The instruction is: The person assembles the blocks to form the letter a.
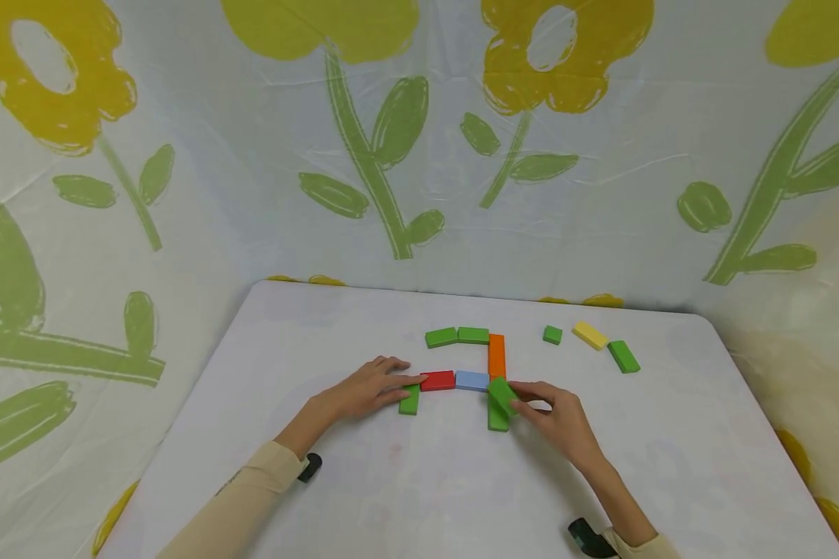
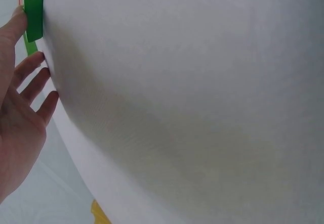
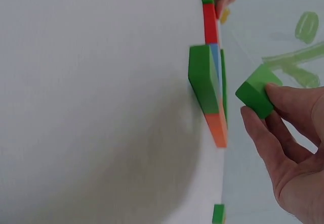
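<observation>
My right hand point(image 1: 565, 419) pinches a green block point(image 1: 503, 394) between thumb and fingers. That block is tilted and, in the right wrist view, is held up off the table. In the head view it overlaps another green block point(image 1: 496, 419) lying lengthwise. My left hand point(image 1: 367, 390) reaches to the left end of the row, its thumb beside a green block point(image 1: 409, 404) and its index fingertip at the corner of the red block point(image 1: 439, 380). A light blue block point(image 1: 471, 380) continues the row, and an orange block point(image 1: 496, 357) extends back from its right end.
Behind the row lie two green blocks point(image 1: 473, 335) end to end, reaching the orange one. Toward the back right are a small green block point(image 1: 552, 335), a yellow block point(image 1: 590, 335) and a longer green block point(image 1: 624, 356). A flower-patterned cloth point(image 1: 252, 155) hangs around the white table point(image 1: 308, 326).
</observation>
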Tool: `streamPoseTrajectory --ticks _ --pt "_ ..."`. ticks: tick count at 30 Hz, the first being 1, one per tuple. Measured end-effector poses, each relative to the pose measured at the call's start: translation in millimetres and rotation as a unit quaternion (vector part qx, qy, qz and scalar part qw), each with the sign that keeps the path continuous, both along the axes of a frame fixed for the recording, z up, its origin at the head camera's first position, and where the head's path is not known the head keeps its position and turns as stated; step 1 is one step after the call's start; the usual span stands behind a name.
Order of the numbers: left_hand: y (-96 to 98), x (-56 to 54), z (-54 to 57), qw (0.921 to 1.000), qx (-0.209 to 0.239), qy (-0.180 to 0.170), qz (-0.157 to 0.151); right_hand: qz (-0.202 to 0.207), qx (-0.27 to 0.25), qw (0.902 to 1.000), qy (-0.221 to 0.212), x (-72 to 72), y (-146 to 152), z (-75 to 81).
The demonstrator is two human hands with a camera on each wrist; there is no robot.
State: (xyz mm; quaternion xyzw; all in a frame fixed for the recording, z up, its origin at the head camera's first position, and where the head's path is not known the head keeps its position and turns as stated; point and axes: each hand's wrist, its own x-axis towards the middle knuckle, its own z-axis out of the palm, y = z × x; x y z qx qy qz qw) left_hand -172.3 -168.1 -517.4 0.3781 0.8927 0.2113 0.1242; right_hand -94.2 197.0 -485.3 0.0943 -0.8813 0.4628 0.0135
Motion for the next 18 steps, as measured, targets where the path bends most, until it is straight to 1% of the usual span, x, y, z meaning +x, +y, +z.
streamPoseTrajectory --ticks 4,6,9,12,18 --pt "0.8 -0.2 0.5 0.9999 -0.011 -0.004 0.007 0.009 -0.016 0.9997 -0.013 1.7 -13.1 -1.0" --pt "1.3 -0.3 1.5 0.9998 -0.017 -0.006 0.010 0.018 -0.024 0.9994 -0.015 1.6 -19.1 -2.3" --pt "1.6 0.2 2.5 0.9998 -0.015 -0.005 0.008 0.036 -0.033 0.9987 -0.012 1.8 -27.6 -4.8" --pt "1.7 0.7 2.4 0.9999 -0.013 -0.004 0.005 0.053 -0.028 0.9982 -0.007 1.9 -35.7 -8.5" --pt "1.0 1.1 0.6 0.9999 -0.013 -0.001 0.005 0.084 -0.012 0.9962 0.020 2.7 -49.9 -14.3"
